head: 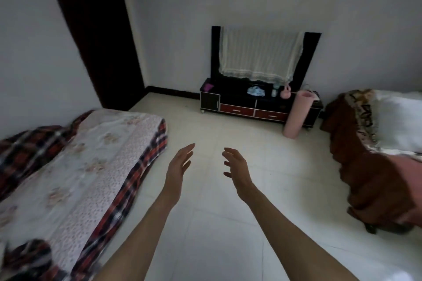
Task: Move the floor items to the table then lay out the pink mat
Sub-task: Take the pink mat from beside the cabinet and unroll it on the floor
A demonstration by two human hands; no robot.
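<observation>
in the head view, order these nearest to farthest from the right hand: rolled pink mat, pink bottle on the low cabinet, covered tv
Measured from the right hand, which is open above the floor:
1. The rolled pink mat, standing upright on the floor against the cabinet's right end.
2. The pink bottle, on top of the low cabinet, just behind the mat's top.
3. The covered tv, at the back against the wall.

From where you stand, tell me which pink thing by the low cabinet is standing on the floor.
The rolled pink mat, upright on the tiles against the black cabinet. The small pink jug-like item sits on the cabinet top instead.
</observation>
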